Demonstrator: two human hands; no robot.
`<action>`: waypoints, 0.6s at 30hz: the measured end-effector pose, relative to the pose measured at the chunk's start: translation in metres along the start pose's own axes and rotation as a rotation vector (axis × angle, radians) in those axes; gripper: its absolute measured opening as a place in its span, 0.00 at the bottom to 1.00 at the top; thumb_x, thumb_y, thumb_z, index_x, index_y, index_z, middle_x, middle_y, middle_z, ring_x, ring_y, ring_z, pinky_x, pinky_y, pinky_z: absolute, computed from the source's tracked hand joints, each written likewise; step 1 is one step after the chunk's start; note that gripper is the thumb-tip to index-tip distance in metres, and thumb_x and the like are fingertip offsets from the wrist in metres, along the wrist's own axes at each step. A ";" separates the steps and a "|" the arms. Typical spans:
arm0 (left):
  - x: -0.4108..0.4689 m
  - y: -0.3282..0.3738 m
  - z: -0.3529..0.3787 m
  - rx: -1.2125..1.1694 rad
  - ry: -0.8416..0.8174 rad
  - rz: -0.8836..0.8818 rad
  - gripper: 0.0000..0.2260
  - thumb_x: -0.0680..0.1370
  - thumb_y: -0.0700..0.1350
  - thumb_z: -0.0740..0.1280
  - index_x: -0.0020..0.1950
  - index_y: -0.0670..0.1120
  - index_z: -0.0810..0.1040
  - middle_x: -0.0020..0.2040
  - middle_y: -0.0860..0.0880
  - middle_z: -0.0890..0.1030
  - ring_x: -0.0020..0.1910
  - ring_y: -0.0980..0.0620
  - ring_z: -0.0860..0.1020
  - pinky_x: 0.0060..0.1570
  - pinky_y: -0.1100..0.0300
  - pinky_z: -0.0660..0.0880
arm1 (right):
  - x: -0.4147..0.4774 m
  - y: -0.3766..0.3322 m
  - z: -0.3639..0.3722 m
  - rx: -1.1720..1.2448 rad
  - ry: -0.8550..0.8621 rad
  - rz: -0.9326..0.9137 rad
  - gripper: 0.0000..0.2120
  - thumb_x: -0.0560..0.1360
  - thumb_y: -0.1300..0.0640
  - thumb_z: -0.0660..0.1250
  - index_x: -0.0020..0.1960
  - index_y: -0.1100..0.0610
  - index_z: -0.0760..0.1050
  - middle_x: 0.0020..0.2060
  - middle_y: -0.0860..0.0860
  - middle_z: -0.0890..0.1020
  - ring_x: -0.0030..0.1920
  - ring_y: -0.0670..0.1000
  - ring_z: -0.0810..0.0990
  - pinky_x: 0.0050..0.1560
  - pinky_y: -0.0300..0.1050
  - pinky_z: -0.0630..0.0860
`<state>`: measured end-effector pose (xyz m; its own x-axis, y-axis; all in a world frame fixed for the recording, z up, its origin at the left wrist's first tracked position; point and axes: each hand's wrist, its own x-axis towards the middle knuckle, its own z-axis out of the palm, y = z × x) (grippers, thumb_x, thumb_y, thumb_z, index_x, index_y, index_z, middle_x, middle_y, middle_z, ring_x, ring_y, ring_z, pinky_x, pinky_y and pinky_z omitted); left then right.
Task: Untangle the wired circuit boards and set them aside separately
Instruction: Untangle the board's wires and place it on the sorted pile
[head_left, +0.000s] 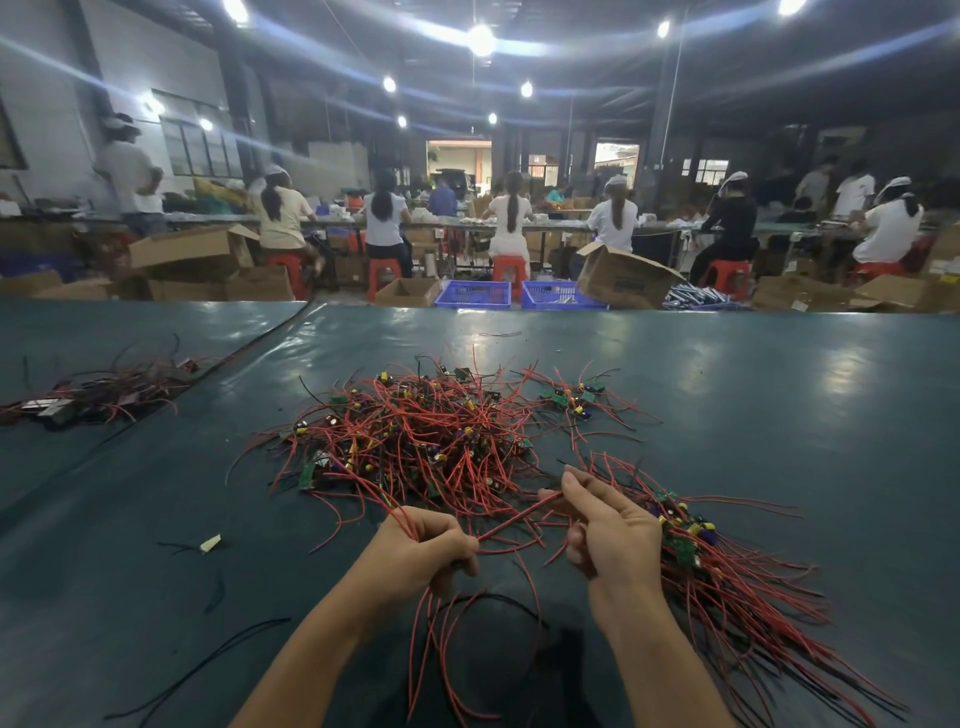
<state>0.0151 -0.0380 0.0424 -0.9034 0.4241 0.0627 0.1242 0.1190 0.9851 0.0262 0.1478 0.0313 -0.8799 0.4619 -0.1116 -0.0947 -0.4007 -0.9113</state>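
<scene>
A big tangle of small green circuit boards with red and black wires (415, 436) lies on the dark green table (779, 374), just beyond my hands. My left hand (421, 548) grips a bunch of red wires, whose ends hang below the fist. My right hand (608, 530) pinches a red wire that stretches across toward the left hand. To the right of my right hand, a row of sorted boards (685, 535) lies with their wires fanned out toward the lower right. A small cluster of boards (574, 397) sits apart at the pile's far right.
Another heap of wired parts (93, 395) lies at the far left of the table. A scrap of pale tape (210, 543) and loose black wires (208, 660) lie near my left arm. Beyond the table edge are blue crates (472, 293), cardboard boxes and seated workers.
</scene>
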 end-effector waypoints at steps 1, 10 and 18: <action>0.000 -0.001 -0.001 -0.013 0.004 -0.007 0.14 0.72 0.42 0.69 0.25 0.45 0.78 0.26 0.44 0.73 0.23 0.53 0.71 0.28 0.64 0.70 | 0.000 0.000 0.000 0.023 0.006 0.008 0.03 0.75 0.63 0.71 0.46 0.59 0.83 0.37 0.58 0.86 0.18 0.45 0.67 0.18 0.35 0.62; 0.004 -0.004 -0.008 -0.542 0.139 -0.087 0.10 0.63 0.50 0.76 0.34 0.44 0.82 0.30 0.46 0.77 0.29 0.52 0.76 0.29 0.64 0.74 | -0.002 -0.002 0.001 0.111 0.064 -0.140 0.05 0.74 0.60 0.73 0.39 0.56 0.85 0.37 0.59 0.86 0.19 0.45 0.70 0.19 0.36 0.67; 0.007 0.001 -0.003 -0.657 0.427 -0.100 0.11 0.69 0.51 0.70 0.41 0.43 0.81 0.35 0.46 0.81 0.30 0.53 0.79 0.26 0.64 0.75 | -0.012 -0.009 0.004 0.123 -0.149 -0.172 0.05 0.71 0.60 0.73 0.38 0.56 0.86 0.34 0.56 0.85 0.20 0.46 0.72 0.20 0.36 0.69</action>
<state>0.0076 -0.0375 0.0439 -0.9935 0.0417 -0.1058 -0.1129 -0.4726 0.8740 0.0358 0.1424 0.0429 -0.9042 0.4131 0.1087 -0.2966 -0.4240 -0.8557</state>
